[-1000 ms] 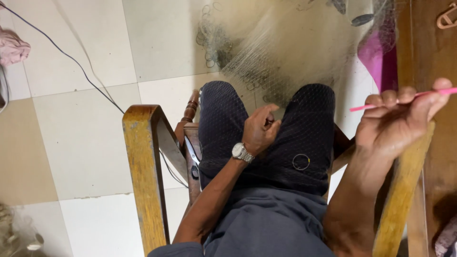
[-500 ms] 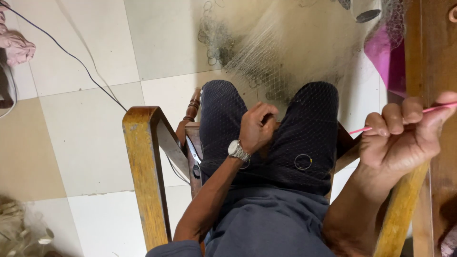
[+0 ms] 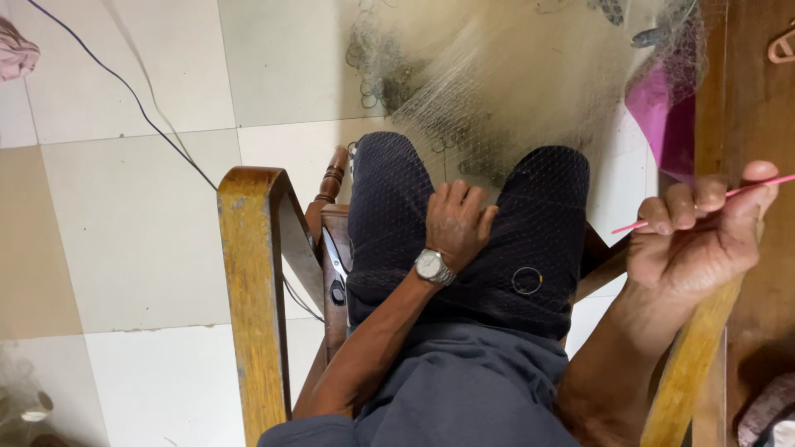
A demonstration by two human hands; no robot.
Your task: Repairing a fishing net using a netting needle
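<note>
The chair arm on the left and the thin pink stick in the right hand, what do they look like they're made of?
Chair arm: wood, likely varnished; brown grain with worn, pale scuffs. Pink stick, pinched in the right hand: probably plastic, judging by its even bright colour and smooth, thin shape, though it is too small to be sure.

I see pale floor tiles (image 3: pixel 141 248) crossed by a thin dark cord (image 3: pixel 124 83). A wooden chair arm (image 3: pixel 252 281) runs down the left, with scissors (image 3: pixel 334 263) lying on the seat edge just beside it. A pink cloth (image 3: pixel 16 51) sits at the far left, and something magenta (image 3: pixel 658 120) lies near a wooden panel (image 3: pixel 758 116).
</note>
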